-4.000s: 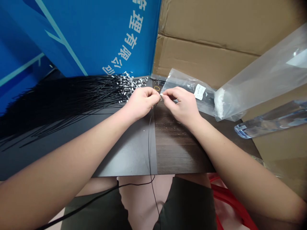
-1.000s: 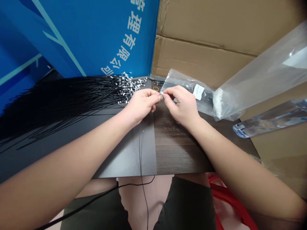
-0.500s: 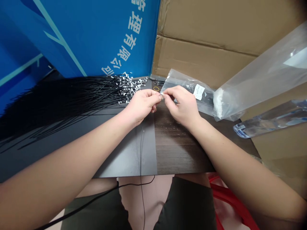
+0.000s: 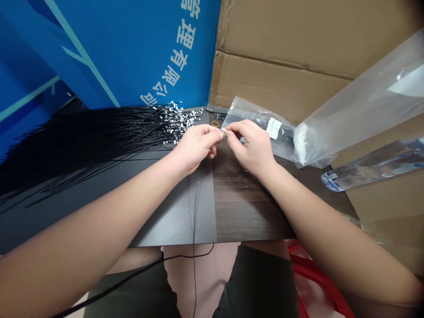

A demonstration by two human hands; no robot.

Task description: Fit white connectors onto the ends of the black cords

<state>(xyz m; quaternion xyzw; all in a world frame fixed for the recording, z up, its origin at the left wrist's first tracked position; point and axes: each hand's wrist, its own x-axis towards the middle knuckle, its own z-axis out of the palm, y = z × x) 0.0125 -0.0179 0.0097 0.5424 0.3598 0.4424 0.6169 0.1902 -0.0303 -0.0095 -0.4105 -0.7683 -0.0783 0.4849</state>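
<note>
My left hand (image 4: 199,145) is closed in a pinch on a thin black cable (image 4: 194,221), which hangs below it past the table's front edge. Opposite it, my right hand (image 4: 252,145) pinches the cable's small whitish end piece (image 4: 224,130), mostly hidden by fingertips. The fingertips of both hands nearly meet over the middle of the table. Just behind and left of my left hand lies a large bundle of black cables (image 4: 99,132) with white connectors (image 4: 174,119) at their ends.
Clear plastic bags (image 4: 251,115), one with a white label, lie behind my right hand. A yellow ring (image 4: 215,124) is on the table (image 4: 248,207). A blue panel (image 4: 132,44) and cardboard (image 4: 281,39) stand behind. Another black cord (image 4: 132,271) crosses below the table edge.
The lower part of the hanging cable has swung slightly left. Both hands keep almost the same place and grip.
</note>
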